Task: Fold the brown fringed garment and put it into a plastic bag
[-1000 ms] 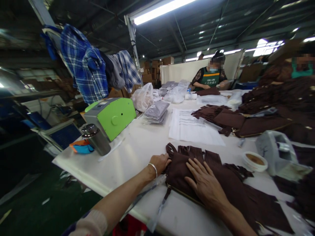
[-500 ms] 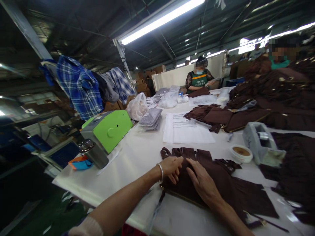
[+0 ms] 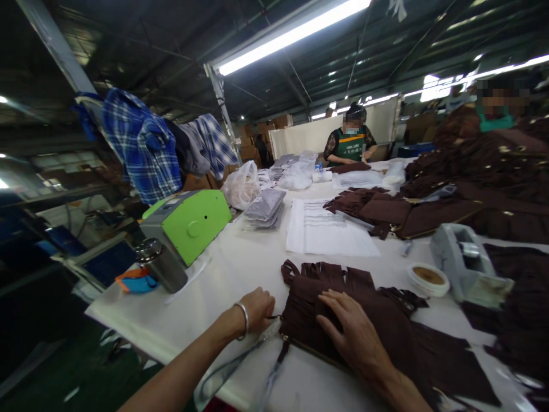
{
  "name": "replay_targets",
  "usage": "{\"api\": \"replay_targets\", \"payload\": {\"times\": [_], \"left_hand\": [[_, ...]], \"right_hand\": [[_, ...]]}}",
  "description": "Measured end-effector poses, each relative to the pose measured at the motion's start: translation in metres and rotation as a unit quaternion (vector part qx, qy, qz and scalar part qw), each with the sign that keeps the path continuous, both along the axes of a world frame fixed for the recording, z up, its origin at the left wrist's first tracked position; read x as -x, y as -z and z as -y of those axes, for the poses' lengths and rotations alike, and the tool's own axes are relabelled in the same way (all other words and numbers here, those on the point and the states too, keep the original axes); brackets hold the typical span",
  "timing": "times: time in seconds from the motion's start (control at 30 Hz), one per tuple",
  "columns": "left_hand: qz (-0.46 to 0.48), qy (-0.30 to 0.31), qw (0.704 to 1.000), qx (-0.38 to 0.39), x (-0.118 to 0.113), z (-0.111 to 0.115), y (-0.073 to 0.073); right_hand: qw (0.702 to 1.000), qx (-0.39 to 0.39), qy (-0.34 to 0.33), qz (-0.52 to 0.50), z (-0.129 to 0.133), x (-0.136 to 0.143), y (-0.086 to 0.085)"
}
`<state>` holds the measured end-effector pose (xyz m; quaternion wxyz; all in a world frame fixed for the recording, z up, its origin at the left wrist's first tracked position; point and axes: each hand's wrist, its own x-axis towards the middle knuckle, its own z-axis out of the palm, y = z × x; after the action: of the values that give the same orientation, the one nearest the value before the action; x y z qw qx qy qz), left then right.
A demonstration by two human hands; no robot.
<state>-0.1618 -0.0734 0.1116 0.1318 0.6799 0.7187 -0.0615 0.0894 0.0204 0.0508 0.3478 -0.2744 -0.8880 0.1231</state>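
Observation:
A dark brown fabric bag (image 3: 381, 320) with fringe-like strips and a zip along its near edge lies flat on the white table (image 3: 231, 263). My right hand (image 3: 354, 326) rests on top of it, palm down, fingers stretched out. Off the bag's left end, my left hand (image 3: 256, 309), with a bracelet at the wrist, is closed on a short dark strap (image 3: 274, 317) by the zip's end. Its fingertips are partly hidden. A strap in clear plastic (image 3: 227, 363) loops below that hand toward the table's near edge. Another dark strap (image 3: 278, 360) hangs from the bag's corner.
Right of the bag stand a grey tape dispenser (image 3: 467, 266) and a white round tub (image 3: 429, 279). Brown bags (image 3: 472, 171) are heaped behind. A green machine (image 3: 195, 223) and steel flask (image 3: 163, 266) stand left. White sheets (image 3: 330, 229) lie beyond. A co-worker (image 3: 351, 137) sits opposite.
My left hand has moved left off the bag's top to its left end and closed on the strap there. My right hand stays flat on the bag.

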Motion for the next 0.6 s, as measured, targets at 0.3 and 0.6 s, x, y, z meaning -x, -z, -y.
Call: {"api": "replay_targets", "payload": {"times": [0.3, 0.6], "left_hand": [[-0.002, 0.007, 0.999, 0.037, -0.002, -0.019, -0.002], [0.320, -0.065, 0.942, 0.070, 0.004, -0.023, -0.013]], "right_hand": [[0.977, -0.042, -0.036, 0.205, 0.025, 0.053, -0.026], [0.969, -0.037, -0.099, 0.224, 0.003, 0.028, -0.046]]}}
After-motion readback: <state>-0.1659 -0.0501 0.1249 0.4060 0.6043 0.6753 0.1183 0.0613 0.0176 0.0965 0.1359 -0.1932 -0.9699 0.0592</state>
